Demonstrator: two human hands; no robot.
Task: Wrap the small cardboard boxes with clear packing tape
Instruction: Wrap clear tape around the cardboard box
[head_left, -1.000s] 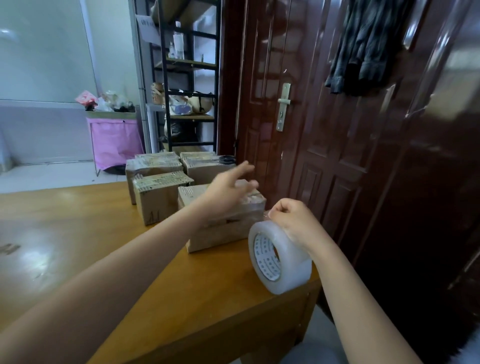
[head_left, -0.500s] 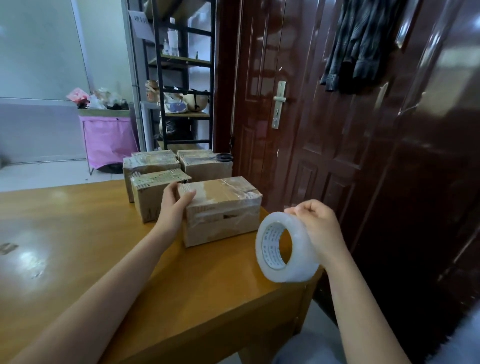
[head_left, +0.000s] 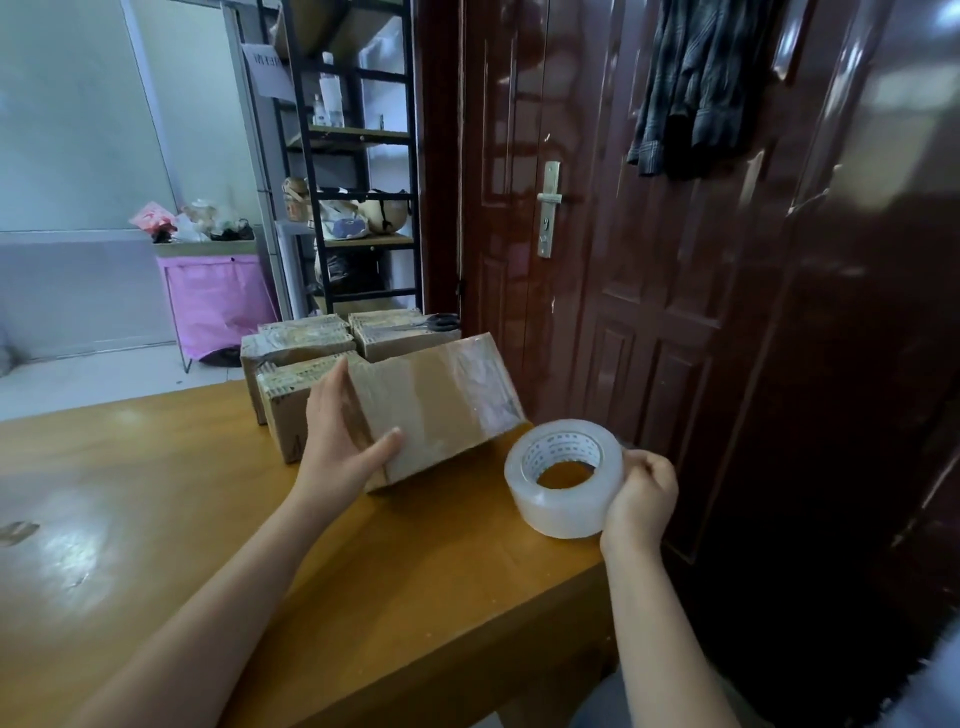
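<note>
Fingers, left hand (head_left: 347, 441): curled round the left end of the box, thumb pressed on its near face, the rest hidden behind the far side.
Fingers, right hand (head_left: 641, 493): curled and gripping the right rim of the tape roll.
Box (head_left: 441, 400): brown cardboard, tipped up on its near lower edge on the table, broad face turned toward the camera; glossy clear tape banding the right part, wrinkled and catching light; a duller strip across the middle.
Tape roll (head_left: 563, 475): clear, thick, white core with small print too blurred to read; hole facing up and toward the camera; at the table's right corner, just right of the box.
Other boxes (head_left: 298, 358): four or so behind and left of the held one, tops already taped; exact count hard to tell, partly hidden.
Table (head_left: 156, 493): glossy wood, left part cut off.
Scissors (head_left: 436, 322): dark handles on a back box, blades hard to make out.
Free tape end: cannot tell where.
</note>
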